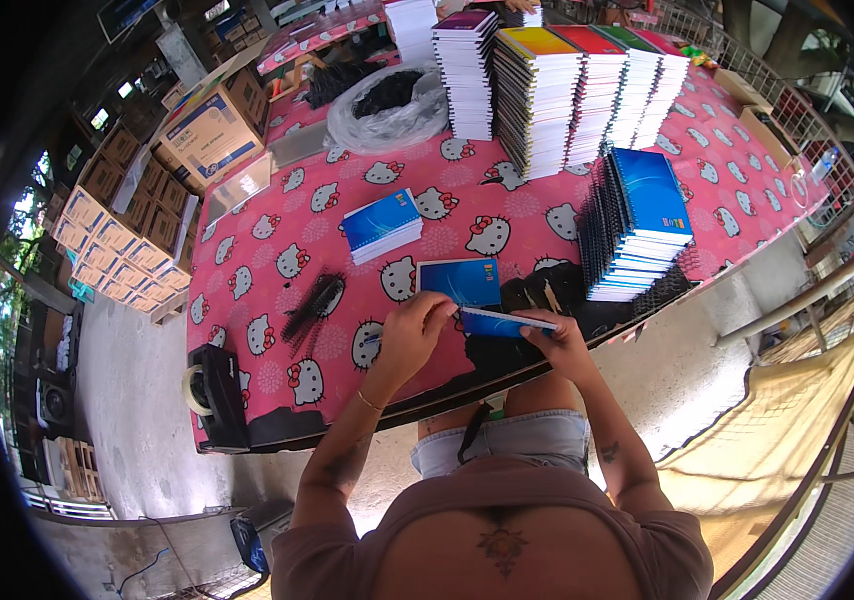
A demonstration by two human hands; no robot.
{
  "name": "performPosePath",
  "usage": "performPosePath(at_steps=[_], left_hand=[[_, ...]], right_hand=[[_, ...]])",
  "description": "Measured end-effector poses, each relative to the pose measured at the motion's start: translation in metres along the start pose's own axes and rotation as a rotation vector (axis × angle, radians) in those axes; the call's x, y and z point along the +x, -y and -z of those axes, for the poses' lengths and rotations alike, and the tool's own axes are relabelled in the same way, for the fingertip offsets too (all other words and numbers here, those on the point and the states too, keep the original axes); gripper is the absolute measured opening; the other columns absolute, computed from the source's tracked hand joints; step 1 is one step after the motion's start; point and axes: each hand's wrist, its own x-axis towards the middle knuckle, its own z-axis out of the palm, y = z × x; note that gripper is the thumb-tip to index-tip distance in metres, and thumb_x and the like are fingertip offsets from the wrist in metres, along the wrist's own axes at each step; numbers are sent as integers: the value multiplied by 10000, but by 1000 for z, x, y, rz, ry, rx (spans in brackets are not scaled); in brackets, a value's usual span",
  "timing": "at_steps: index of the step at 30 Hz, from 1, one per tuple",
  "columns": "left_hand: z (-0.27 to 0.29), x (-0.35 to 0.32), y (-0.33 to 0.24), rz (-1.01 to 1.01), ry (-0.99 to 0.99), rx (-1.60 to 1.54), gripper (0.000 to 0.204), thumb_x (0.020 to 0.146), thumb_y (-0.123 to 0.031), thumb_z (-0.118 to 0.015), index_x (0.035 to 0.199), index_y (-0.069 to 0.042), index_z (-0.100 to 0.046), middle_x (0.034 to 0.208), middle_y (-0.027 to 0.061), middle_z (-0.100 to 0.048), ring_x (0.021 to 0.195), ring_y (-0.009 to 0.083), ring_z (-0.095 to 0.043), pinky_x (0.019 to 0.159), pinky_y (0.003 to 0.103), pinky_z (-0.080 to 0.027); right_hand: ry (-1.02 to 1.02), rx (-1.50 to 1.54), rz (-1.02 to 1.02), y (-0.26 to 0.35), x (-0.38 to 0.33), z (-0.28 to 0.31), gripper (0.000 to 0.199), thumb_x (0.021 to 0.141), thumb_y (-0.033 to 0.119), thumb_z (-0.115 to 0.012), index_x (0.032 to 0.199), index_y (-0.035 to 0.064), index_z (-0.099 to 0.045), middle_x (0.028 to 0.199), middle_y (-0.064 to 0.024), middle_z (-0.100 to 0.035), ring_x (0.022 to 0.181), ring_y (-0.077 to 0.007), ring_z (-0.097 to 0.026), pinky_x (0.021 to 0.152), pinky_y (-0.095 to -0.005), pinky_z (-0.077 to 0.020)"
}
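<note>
Right hand [559, 343] is gripping the tilted blue booklet [497, 324] by its right end, thumb and fingers nearly closed, over the near side of the table [357, 290], left hand [431, 316] is bunching fingertips at its left end (hold unclear), so bracing right, working lightly left seems best.

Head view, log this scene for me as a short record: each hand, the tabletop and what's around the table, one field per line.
Right hand: grips the right end of a blue booklet
Left hand: by the booklet's left end, fingers bent; contact unclear
Beyond the booklet: blue cover lying flat
Right: stack of blue spiral notebooks
Far side: tall notebook stacks, clear plastic bag
Left: loose black coils, black tape dispenser at near corner
Surface: pink cat-print tablecloth
Left of table: stacked cartons
</note>
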Motion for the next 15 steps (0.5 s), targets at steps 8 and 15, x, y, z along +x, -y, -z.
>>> performPosePath(at_steps=[8,15], left_hand=[[19,18,-6,-87,409,32,292,963,-266,-655,1188,-79,-651,1144,139,-626,869,260,-649,767,419,-484],[-25,-19,-37,-337,41,669,763,990,-520,-502,1475,56,-379,1533,271,-381,1433,458,-339,1134,663,-177]], right_hand=[[7,-46,-26,11,-4,-1,244,952,20,-652,1190,-5,-698,1067,-98,-734,959,-123,-655,877,-279,-515],[-265,21,-29,41,-12,-23,256,950,37,-660,1199,-17,-682,1009,-99,-740,917,-106,-645,836,-274,-519]])
